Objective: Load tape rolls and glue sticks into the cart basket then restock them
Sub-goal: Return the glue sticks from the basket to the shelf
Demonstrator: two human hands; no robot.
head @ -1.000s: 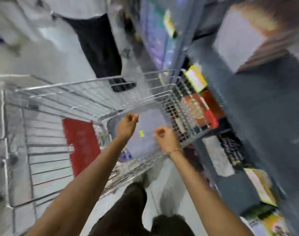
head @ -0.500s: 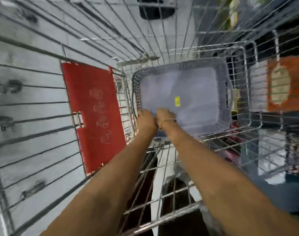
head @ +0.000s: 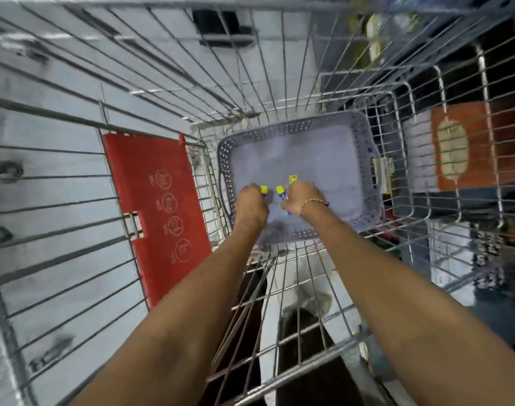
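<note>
Two bare hands reach down into one wire cart (head: pixel 279 68), both inside one grey perforated plastic basket (head: pixel 364 159) that sits in the cart's smaller compartment at about one o'clock from the picture's middle. One left hand (head: pixel 250 205) is curled shut around one glue stick (head: pixel 264 191), whose yellow cap and a sliver of blue body poke out past the knuckles at the hand's one o'clock. One right hand (head: pixel 301 197), wearing one thin beaded bracelet (head: pixel 311 203) at the wrist, has its fingers closed around a second glue stick (head: pixel 282 194), yellow-capped with a blue body that shows again below the palm; one more small yellow piece (head: pixel 293 179) juts out at the top of this hand, at twelve o'clock, and whether it is a third stick or a tag cannot be told through the blur. The two hands are near each other but apart, low over the near half of the basket's pale floor, which otherwise looks bare. One red plastic flap (head: pixel 150 206) printed with four round symbols hangs on the cart's divider at nine o'clock from the basket. Beyond the wire side at three o'clock, one orange package (head: pixel 461 148) shows on the shelving.
</note>
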